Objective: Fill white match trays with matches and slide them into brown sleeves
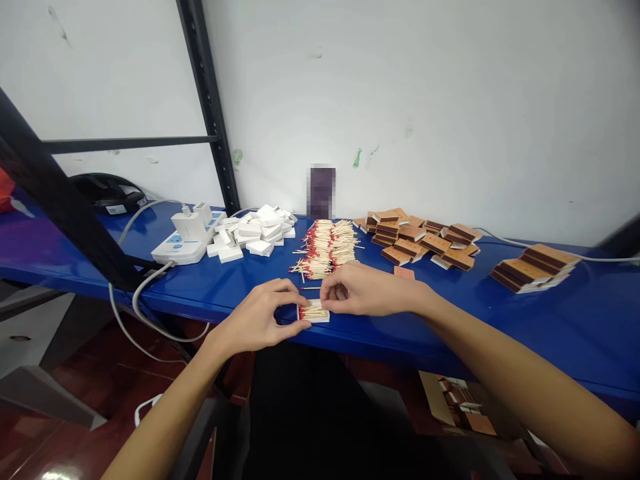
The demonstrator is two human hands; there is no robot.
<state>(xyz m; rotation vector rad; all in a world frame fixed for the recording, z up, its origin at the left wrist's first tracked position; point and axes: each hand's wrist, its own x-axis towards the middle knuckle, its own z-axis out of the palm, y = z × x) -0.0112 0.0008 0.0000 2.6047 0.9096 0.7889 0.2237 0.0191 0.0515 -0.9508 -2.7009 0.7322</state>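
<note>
Blue table [530, 327], matchboxes [425, 241] piled back right. Left hand [260, 313] grips a matchbox tray [323, 319] at the front edge, matches inside; right hand [367, 290] is pinched narrow over it, can't tell if it's holding anything. Match heap [327, 250] just behind, one loose match [311, 288] between.

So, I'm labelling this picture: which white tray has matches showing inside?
The white tray held by the left hand: red-tipped matches lie inside it, while none show in the white trays piled beside the power strip.
</note>
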